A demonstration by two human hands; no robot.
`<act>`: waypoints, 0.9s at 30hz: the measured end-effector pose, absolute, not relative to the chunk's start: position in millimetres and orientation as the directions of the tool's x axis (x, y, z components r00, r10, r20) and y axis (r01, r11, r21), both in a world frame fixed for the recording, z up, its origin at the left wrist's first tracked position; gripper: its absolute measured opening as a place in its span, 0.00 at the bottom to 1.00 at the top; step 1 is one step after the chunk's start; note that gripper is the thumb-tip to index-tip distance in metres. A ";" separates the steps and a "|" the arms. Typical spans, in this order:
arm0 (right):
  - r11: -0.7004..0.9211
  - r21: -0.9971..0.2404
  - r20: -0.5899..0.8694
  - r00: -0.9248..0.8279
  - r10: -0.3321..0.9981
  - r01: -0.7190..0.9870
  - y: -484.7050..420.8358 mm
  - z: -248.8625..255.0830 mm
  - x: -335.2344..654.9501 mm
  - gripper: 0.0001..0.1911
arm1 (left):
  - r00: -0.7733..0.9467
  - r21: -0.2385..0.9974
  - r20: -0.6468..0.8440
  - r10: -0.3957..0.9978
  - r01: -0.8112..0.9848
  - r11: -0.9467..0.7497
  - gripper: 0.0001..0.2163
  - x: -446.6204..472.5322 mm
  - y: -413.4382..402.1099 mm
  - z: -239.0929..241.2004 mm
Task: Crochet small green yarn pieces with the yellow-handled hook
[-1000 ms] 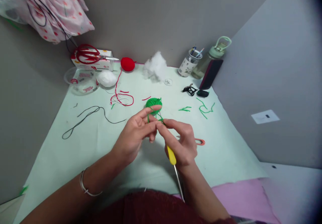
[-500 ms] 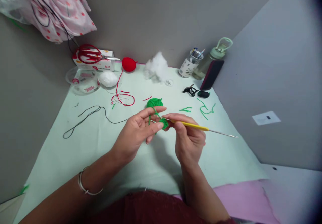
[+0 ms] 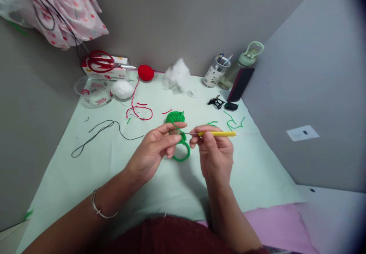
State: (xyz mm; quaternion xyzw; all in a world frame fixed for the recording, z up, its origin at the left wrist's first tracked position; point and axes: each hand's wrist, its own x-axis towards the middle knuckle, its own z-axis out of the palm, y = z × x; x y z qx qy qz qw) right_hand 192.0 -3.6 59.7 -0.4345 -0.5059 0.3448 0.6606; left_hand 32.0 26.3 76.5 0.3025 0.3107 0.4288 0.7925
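My left hand point(image 3: 153, 151) pinches a strand of green yarn point(image 3: 181, 149) that hangs in a loop below the fingers. My right hand point(image 3: 213, 151) grips a yellow-handled crochet hook point(image 3: 217, 133), held level with its metal tip pointing left into the yarn at my left fingertips. A green yarn ball point(image 3: 175, 116) lies on the pale green cloth point(image 3: 85, 170) just behind my hands, its strand leading to my left hand.
Behind lie a red yarn ball point(image 3: 145, 72), white yarn ball point(image 3: 122, 88), stuffing tuft point(image 3: 177, 75), red scissors point(image 3: 98, 61) on a box, a plastic bowl point(image 3: 93, 91), pen jar point(image 3: 215, 72), bottle point(image 3: 240, 65), black cord point(image 3: 100, 132) and green yarn scraps point(image 3: 233, 122).
My right hand swung the hook from pointing down toward me to level, tip at the yarn. The green loop has dropped lower and grown larger under my left fingers.
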 end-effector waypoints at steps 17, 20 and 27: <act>0.385 -0.842 0.404 -0.031 0.914 0.377 -3.1 58.9 192.9 0.06 | 0.388 0.801 -0.194 0.901 -0.467 0.373 0.08 34.8 27.1 69.4; 0.410 -0.791 0.408 -0.108 0.907 0.453 -7.0 62.9 201.1 0.03 | 0.395 0.803 -0.201 0.896 -0.458 0.382 0.09 32.0 24.8 65.9; 0.347 -0.760 0.269 -0.221 0.938 0.550 -17.0 75.1 213.6 0.07 | 0.545 0.790 -0.176 0.820 -0.419 0.448 0.11 23.9 23.4 51.9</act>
